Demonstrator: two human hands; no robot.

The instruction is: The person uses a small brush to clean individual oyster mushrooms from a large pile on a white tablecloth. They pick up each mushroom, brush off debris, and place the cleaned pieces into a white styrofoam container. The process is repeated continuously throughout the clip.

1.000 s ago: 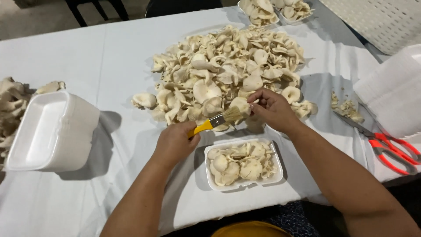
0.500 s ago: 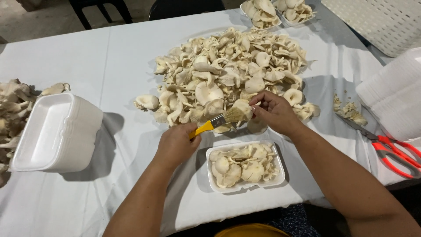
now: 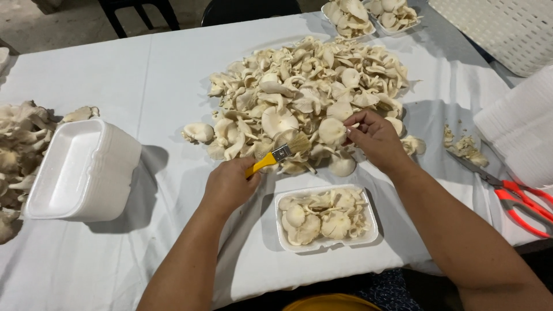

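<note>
Item: small paintbrush w/ yellow handle, metal ferrule, pale bristles (image 3: 277, 155) — held in left hand (image 3: 229, 185), fingers curled shut round the handle end. Long axis runs low-left to upper-right; bristles point toward right hand (image 3: 375, 138), just short of it.

Item: pale round oyster-mushroom cap (image 3: 333, 131) — pinched between right thumb and fingertips, other fingers loosely bent. Lies just right of the bristle tip, at the near edge of the big loose heap of cream mushrooms (image 3: 305, 95), mid-table.

Item: white foam tray, part-filled w/ mushrooms (image 3: 372, 222) — near edge of white-clothed table (image 3: 115, 75), between both forearms.

Misc: stack of empty white foam trays (image 3: 86, 170), left; red-handled scissors (image 3: 521, 201), right edge.
</note>
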